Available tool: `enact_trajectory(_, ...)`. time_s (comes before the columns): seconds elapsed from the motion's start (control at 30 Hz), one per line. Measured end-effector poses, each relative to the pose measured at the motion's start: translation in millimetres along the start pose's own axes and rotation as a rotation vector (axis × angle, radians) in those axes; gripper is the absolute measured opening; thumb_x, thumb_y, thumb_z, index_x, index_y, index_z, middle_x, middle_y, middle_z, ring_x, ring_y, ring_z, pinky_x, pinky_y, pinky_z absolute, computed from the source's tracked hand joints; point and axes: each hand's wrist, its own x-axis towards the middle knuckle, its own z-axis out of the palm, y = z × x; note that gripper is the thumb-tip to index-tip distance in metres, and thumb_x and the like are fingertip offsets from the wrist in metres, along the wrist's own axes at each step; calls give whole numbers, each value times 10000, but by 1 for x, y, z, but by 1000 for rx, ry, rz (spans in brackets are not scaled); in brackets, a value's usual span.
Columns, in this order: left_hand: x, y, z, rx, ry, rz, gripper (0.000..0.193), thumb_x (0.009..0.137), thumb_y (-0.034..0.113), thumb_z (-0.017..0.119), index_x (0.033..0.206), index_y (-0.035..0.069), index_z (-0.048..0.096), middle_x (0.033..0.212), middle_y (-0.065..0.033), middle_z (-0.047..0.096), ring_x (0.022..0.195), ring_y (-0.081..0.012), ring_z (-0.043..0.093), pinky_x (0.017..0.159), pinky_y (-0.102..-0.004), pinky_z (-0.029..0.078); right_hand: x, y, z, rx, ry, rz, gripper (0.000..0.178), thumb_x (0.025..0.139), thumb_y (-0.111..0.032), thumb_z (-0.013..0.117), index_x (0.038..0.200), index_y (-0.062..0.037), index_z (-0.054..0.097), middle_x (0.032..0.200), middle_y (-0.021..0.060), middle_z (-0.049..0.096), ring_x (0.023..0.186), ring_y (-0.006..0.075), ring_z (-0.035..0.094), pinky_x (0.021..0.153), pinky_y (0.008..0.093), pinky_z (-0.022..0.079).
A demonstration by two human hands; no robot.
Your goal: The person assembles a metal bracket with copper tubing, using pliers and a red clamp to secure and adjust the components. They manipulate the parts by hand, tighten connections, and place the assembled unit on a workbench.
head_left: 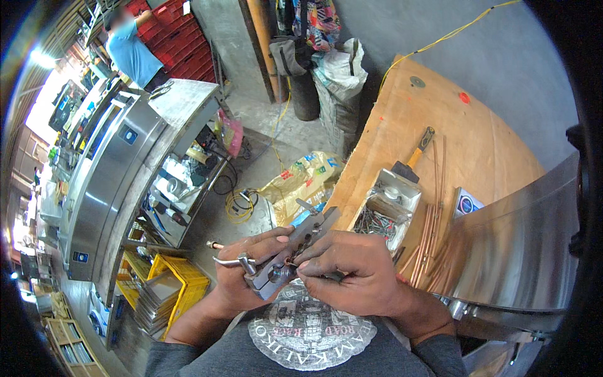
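Metal clamp [300,237] sits toward 6 o'clock, just below mid-view, between 2 bare hands. The left hand [237,289] wraps it firmly; the right hand [355,273] gathers its fingertips at the clamp's face, and I cannot tell whether they pinch a small part. Adjusting the clamp seems the step in hand; next calls for firm left support and fine right-finger work.

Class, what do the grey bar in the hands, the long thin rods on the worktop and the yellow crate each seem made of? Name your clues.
Grey bar: probably steel, dull to satin, with crisp edges and round holes.
Thin rods: likely copper or copper-coated, from their reddish-brown colour and soft sheen.
Yellow crate: seems moulded plastic, judging by its bright, even colour.
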Motion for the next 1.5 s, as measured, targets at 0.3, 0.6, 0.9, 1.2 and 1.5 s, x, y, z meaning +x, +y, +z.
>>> enact_trajectory(0.3, 14, 2, -4, 201, -65, 65, 495, 682, 107, 789, 1135, 72, 592, 1090, -161, 670, 789, -272, 693, 619, -344, 522, -4, 0, 3, 193, 117, 331, 91, 770, -1, 724, 825, 14, 655, 824, 98, 675, 786, 146, 655, 700, 275, 507)
enact_trajectory(0.6, 11, -22, 2, 321, 23, 136, 511, 667, 150, 764, 1145, 80, 597, 1127, -160, 653, 759, -255, 679, 613, -347, 515, -19, 28, 28, 566, 371, 415, 79, 825, -11, 708, 882, 9, 657, 873, 58, 683, 799, 90, 628, 708, 240, 508)
enact_trajectory(0.9, -20, -35, 28, 165, -110, -88, 458, 708, 86, 803, 1117, 34, 605, 1086, -192, 657, 909, -257, 689, 761, -361, 561, -1, 14, -10, 319, 418, 250, 112, 808, 69, 686, 874, 5, 622, 911, 112, 670, 852, 149, 646, 791, 271, 518)
enact_trajectory(1.2, 1, -28, 17, 108, 118, 78, 542, 697, 78, 812, 1182, 38, 574, 1076, -237, 652, 908, -315, 699, 717, -358, 574, -7, 22, 11, -56, 263, 74, 124, 746, 20, 730, 837, -9, 650, 847, 138, 691, 771, 214, 684, 669, 304, 529)
enact_trajectory(1.5, 2, -26, 19, 70, 113, 79, 535, 698, 59, 796, 1188, 30, 582, 1093, -240, 645, 889, -301, 698, 716, -350, 559, -8, 22, 10, -150, 248, 4, 141, 742, 21, 723, 849, -11, 638, 857, 135, 692, 765, 223, 686, 662, 312, 536)
